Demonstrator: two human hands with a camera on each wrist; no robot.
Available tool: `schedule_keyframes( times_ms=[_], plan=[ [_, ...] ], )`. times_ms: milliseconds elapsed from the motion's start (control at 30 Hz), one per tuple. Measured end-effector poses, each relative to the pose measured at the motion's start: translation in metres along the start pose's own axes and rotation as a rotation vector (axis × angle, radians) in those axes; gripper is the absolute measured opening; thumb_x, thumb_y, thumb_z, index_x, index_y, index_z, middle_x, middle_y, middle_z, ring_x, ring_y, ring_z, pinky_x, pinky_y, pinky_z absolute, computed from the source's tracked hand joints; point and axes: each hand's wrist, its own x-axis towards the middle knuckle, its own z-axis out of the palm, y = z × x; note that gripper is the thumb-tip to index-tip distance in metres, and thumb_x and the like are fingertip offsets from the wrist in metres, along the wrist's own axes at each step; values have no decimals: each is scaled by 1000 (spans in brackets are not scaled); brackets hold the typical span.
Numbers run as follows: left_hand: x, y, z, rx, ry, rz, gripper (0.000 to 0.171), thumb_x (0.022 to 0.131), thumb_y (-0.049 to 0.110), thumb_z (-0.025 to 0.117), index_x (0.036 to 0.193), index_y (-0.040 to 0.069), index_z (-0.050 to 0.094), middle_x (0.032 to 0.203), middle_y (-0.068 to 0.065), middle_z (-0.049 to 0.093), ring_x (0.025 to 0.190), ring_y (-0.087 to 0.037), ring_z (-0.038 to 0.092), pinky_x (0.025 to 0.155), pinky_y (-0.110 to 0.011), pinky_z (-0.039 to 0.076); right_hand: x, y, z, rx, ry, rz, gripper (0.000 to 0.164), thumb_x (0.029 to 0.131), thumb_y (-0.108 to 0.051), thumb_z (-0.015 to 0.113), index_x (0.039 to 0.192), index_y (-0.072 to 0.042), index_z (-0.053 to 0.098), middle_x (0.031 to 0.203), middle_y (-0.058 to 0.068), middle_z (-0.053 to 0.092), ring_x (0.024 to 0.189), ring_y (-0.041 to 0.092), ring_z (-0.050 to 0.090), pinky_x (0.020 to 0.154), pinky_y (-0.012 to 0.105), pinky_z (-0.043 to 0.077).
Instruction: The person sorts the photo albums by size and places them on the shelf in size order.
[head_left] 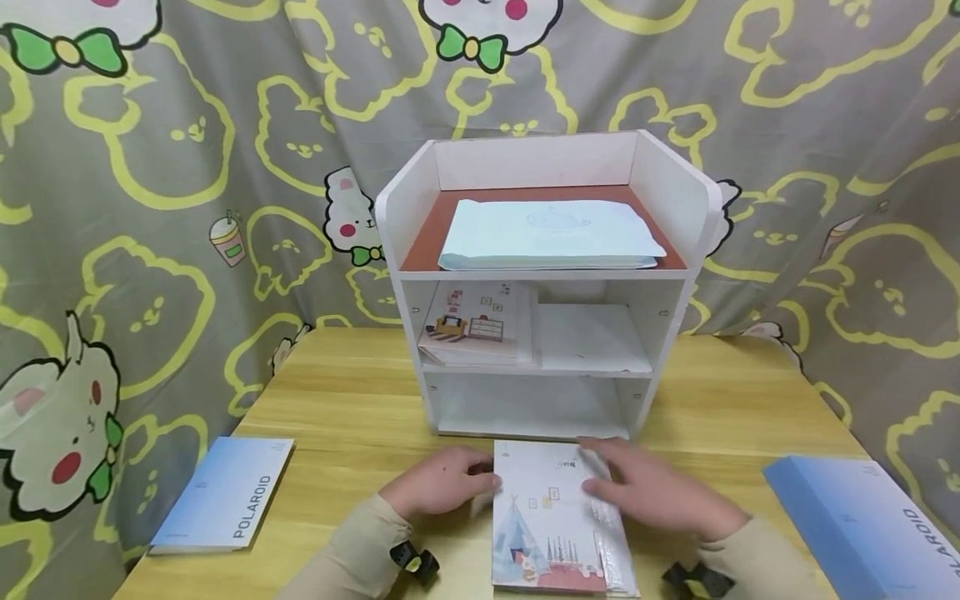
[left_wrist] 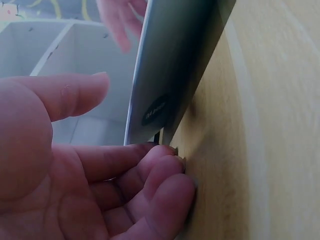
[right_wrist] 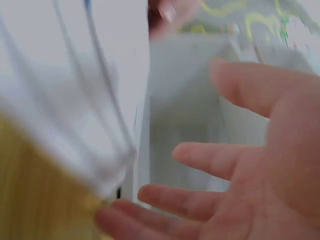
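Observation:
Between the two hands, a white photo album with a printed tent lies on the table, a second layer showing under its right edge. My left hand is at the album's left edge. In the left wrist view, its fingertips rest low by the album's grey side, thumb apart. My right hand hovers around the album's right edge, fingers spread. The right wrist view shows those fingers straight beside blurred white page edges, holding nothing.
Behind stands a white shelf with pale blue folders on top and an illustrated album at middle left. Blue-white POLAROID albums lie at left and in a stack at right. A patterned curtain surrounds the table.

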Motion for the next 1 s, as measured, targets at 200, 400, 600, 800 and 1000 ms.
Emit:
schedule_keyframes(
  times_ms=[200, 400, 600, 800, 1000],
  plan=[
    [2, 1, 6, -211, -73, -58, 25, 100, 42, 59, 104, 21, 72, 85, -4, 72, 72, -17, 69, 67, -35, 58, -14, 45, -21, 784, -124, 122, 58, 110, -28, 44, 153, 9, 31, 154, 35, 32, 129, 46, 51, 95, 50, 54],
    [4, 3, 18, -706, -154, -127, 28, 100, 24, 65, 123, 10, 61, 92, -14, 70, 72, -29, 71, 64, -42, 62, -12, 59, -10, 1258, -218, 97, 58, 112, -24, 35, 155, 11, 19, 157, 31, 29, 140, 36, 42, 110, 54, 40],
    [4, 13, 27, -932, -210, 23, 72, 93, 5, 69, 152, 16, 29, 113, -16, 69, 95, -34, 72, 77, -48, 61, -8, 57, 2, 1297, -42, 159, 64, 110, -17, 40, 154, 15, 6, 155, 33, 27, 131, 31, 50, 110, 50, 41],
    [3, 18, 29, -969, -222, 72, 88, 89, -3, 68, 157, 18, 17, 115, -15, 68, 97, -32, 71, 80, -46, 60, -6, 53, 10, 1179, 78, 211, 49, 103, -7, 51, 143, 12, 30, 133, 21, 50, 116, 27, 58, 102, 46, 50],
    [-1, 24, 18, -890, -191, 115, 61, 90, 1, 66, 145, 7, 40, 112, -13, 72, 93, -26, 73, 80, -42, 60, -9, 49, 7, 1094, 83, 148, 16, 101, -4, 53, 116, -1, 48, 108, 11, 58, 97, 22, 62, 87, 39, 57]
  ],
)
